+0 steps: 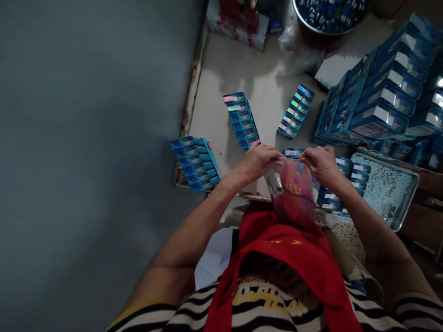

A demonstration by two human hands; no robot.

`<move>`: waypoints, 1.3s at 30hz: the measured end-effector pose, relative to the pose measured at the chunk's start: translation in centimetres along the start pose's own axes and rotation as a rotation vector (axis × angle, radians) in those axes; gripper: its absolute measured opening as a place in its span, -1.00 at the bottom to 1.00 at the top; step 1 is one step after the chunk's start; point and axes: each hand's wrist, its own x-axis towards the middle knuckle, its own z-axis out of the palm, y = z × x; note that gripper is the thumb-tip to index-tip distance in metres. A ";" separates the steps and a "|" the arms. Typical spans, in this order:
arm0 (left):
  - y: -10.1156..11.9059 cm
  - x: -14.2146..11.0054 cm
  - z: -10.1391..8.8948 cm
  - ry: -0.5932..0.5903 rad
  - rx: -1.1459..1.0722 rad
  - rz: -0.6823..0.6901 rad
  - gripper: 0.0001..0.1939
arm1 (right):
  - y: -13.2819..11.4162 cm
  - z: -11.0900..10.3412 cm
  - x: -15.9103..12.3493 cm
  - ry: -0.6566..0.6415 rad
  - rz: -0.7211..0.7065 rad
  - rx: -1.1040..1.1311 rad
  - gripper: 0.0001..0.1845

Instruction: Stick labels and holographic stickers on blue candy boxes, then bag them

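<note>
Between my hands hangs a clear plastic bag (294, 186), in front of the red apron; the apron's colour shows through it. My left hand (261, 159) pinches one upper corner of the bag. At the opposite corner, my right hand (319, 163) grips the bag's edge with bent fingers. Just beyond my left hand lies a row of small blue boxes (242, 122). More blue boxes (330, 193) are partly hidden behind the bag and my right forearm. Whether anything is inside the bag, I cannot tell.
Other box rows (197, 161) (296, 110) lie on the pale table (266, 92). Tall stacks of blue boxes (377, 101) rise at right, near a metal tray (391, 193) of small pale-blue pieces. A round metal bowl (314, 27) stands at the back. A grey wall (97, 115) borders the left.
</note>
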 end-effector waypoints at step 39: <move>-1.7 -4.2 -4.9 0.228 -0.512 -0.379 -0.74 | -6.7 1.8 6.0 -0.070 -0.279 0.021 -0.69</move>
